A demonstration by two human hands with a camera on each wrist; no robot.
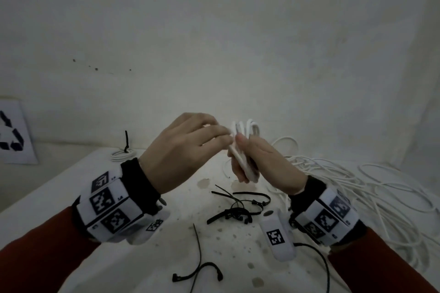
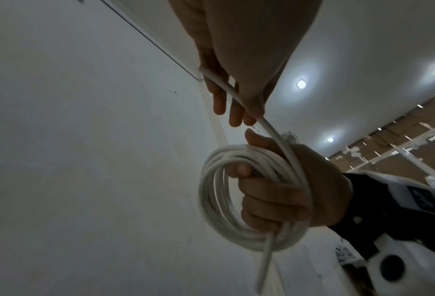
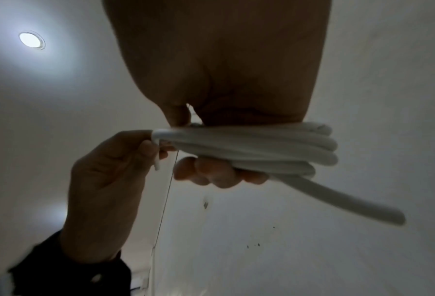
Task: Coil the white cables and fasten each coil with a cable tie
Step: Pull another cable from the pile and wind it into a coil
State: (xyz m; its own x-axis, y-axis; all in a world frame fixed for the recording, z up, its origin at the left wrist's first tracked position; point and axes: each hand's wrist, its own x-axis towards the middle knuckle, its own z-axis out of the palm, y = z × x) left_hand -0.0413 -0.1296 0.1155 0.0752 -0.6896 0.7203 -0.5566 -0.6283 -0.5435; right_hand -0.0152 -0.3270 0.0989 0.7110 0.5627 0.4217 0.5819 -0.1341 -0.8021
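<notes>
**Coil held, free end pinched**

While the right hand wraps fingers and thumb around the white cable coil at frame centre, above the table, the left hand pinches the cable's free end between thumb and fingers, right beside the coil. Left wrist view: several loops bunched in the right fist, one strand running up to the left fingertips, a second loose end hanging down. Loose white cables piled at right of frame. Black cable ties scattered lower centre, under the hands. One tied coil sits at mid-left, tie tail sticking up. Recycling sign at left edge.
</notes>
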